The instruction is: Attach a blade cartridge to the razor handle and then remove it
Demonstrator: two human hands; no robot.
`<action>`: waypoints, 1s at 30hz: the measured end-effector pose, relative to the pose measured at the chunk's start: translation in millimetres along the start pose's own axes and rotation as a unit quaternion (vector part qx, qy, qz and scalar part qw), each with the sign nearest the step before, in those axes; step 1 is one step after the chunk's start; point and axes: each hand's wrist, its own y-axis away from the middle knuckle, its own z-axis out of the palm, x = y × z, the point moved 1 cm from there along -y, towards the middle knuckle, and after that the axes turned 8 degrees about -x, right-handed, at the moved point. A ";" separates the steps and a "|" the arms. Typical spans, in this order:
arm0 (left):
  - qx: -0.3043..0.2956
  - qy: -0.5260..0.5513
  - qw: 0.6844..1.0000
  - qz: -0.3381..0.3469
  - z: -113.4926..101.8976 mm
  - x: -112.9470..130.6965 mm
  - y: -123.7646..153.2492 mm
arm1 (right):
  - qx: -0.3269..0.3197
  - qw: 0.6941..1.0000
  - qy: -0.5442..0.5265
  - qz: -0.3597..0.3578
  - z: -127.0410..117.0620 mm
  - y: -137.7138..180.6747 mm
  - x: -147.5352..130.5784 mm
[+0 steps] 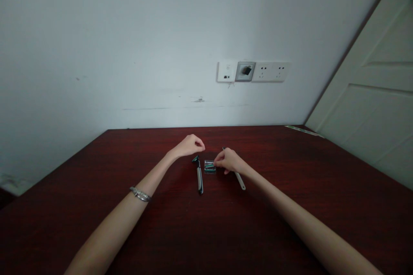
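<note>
A black and grey razor lies on the dark red table, head pointing away from me. Just right of it sits a small clear case of green blade cartridges. My right hand is closed in a pinch with its fingertips on that case. A second, white razor handle lies partly under my right hand. My left hand hovers curled just above and behind the black razor's head; nothing shows in its fingers. A silver bracelet is on my left wrist.
A white wall rises behind the table, with a row of sockets and a switch. A white door stands at the right. A thin light strip lies at the table's far right corner.
</note>
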 end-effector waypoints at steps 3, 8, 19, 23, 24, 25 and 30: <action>-0.011 -0.035 0.999 0.021 6.8 -0.4 -3.5 | -0.003 1.000 -0.001 -0.003 0.0 -0.1 0.1; -0.037 -0.078 0.995 0.053 16.7 4.5 -5.0 | -0.009 1.000 -0.011 -0.011 1.4 -4.8 5.3; -0.056 -0.118 0.991 0.035 29.5 1.8 -8.6 | -0.016 1.000 -0.018 -0.012 2.6 -3.3 3.0; -0.054 -0.130 0.990 0.023 31.0 -1.5 -10.4 | -0.015 1.000 -0.014 -0.021 0.6 -3.2 2.7; -0.052 -0.130 0.990 0.022 30.6 -2.0 -10.6 | -0.015 1.000 -0.016 -0.022 0.0 -3.5 3.1; -0.049 -0.126 0.991 0.019 29.8 -2.6 -10.7 | -0.014 0.999 -0.019 -0.023 -0.5 -3.9 3.6; -0.019 -0.092 0.995 0.018 20.7 -6.4 -9.6 | -0.005 0.999 -0.039 -0.033 -0.9 -6.0 7.1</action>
